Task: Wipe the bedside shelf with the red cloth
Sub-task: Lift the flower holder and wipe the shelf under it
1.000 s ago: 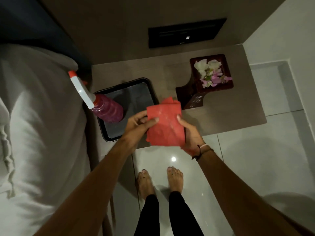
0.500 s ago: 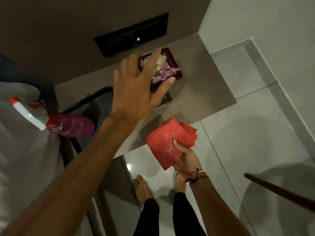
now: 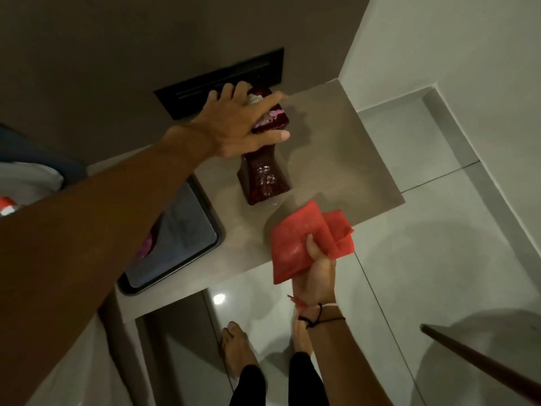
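Observation:
The beige bedside shelf (image 3: 336, 159) juts from the wall into a corner. On it stands a dark red vase (image 3: 263, 177) with white and pink flowers. My left hand (image 3: 240, 124) lies over the vase's top, its fingers and thumb spread around the rim. My right hand (image 3: 317, 276) grips the folded red cloth (image 3: 295, 244) just above the shelf's front edge, right of the vase's base.
A black tray (image 3: 187, 230) lies on the shelf's left part, with a pink spray bottle (image 3: 145, 247) mostly hidden behind my left arm. A black wall panel (image 3: 205, 83) sits above the shelf. The bed (image 3: 26, 177) is at the left, a dark wooden bar (image 3: 483, 364) at the lower right.
My left hand let go of the cloth and reached forward onto the vase's top. My right hand kept the cloth and moved it toward the shelf's front right. The view swung right.

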